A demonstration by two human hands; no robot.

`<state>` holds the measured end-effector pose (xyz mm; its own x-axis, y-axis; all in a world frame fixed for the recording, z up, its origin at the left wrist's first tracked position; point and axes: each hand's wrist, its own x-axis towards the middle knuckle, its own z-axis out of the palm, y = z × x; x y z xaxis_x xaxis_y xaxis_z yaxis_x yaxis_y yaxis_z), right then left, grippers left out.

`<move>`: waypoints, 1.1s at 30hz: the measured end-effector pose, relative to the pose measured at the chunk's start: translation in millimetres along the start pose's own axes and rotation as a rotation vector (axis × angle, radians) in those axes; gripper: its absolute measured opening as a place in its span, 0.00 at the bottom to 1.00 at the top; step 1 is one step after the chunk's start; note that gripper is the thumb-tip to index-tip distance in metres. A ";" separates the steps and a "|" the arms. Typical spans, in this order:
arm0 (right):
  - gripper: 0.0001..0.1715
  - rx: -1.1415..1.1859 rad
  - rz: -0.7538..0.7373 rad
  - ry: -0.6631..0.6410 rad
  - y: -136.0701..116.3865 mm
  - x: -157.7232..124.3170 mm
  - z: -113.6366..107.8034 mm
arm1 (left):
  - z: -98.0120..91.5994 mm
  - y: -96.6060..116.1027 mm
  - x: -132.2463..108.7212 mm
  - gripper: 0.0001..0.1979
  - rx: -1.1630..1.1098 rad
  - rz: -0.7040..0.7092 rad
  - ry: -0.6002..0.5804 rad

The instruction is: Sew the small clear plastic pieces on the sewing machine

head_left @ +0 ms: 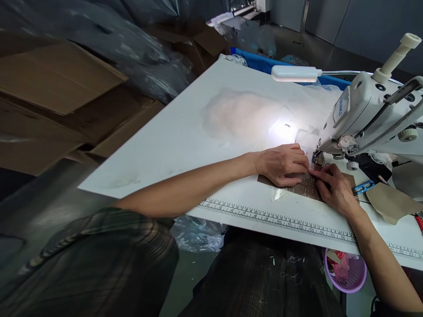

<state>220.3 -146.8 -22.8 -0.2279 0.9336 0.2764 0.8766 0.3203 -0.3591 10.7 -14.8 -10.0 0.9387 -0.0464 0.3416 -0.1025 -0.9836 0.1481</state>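
Past the ruler [277, 221], over a brown sheet [304, 189], bending the fingers [299, 160] of right hand [339, 190] and left hand [279, 164] close together by the sewing machine [360, 101]; cannot tell whether pinching anything; beyond, with sheer fabric [241, 115] spread on the counter [158, 149]

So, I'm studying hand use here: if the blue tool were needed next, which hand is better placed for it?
Probably the right hand: the blue tool lies close beside it, while the left hand is farther off, on the right hand's other side.
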 end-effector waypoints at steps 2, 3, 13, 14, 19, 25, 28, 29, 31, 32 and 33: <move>0.21 -0.002 0.005 -0.002 -0.1 0.0 0.1 | 3.4 0.4 0.1 0.13 -0.019 0.038 -0.001; 0.21 -0.001 0.007 -0.005 0.0 0.0 0.1 | 4.7 0.4 0.1 0.13 -0.023 0.045 -0.005; 0.21 -0.012 0.024 0.000 -1.9 0.0 0.4 | 3.0 1.2 -1.0 0.13 -0.050 0.036 0.033; 0.21 -0.015 0.024 -0.003 -1.9 -0.1 0.3 | 2.5 1.5 -0.8 0.13 -0.044 0.042 0.037; 0.21 -0.057 -0.018 -0.025 0.1 -0.7 -0.8 | -1.4 4.9 2.3 0.13 -0.015 0.024 -0.068; 0.21 -0.106 -0.029 -0.023 0.3 -1.1 0.3 | -2.7 7.8 4.0 0.12 0.059 0.023 -0.115; 0.21 -0.112 -0.040 -0.022 -1.3 -0.9 0.4 | -0.5 6.1 3.3 0.12 0.072 0.040 -0.067; 0.21 -0.111 -0.048 -0.022 -1.9 -0.7 0.2 | 0.2 5.4 3.0 0.12 0.069 0.038 -0.063; 0.21 -0.113 -0.056 -0.025 -3.1 0.1 -0.2 | 1.1 4.0 2.5 0.13 0.054 0.020 -0.065; 0.21 -0.119 -0.051 -0.028 -3.6 0.7 -0.4 | 1.4 3.3 2.2 0.13 0.046 0.008 -0.068; 0.22 -0.128 -0.042 -0.033 -4.1 1.4 -0.4 | 1.5 2.8 2.0 0.13 0.038 -0.004 -0.070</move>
<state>216.5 -146.8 -20.5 -0.2770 0.9254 0.2587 0.9126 0.3376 -0.2306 12.7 -17.8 -10.2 0.9598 -0.0529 0.2755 -0.0873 -0.9896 0.1140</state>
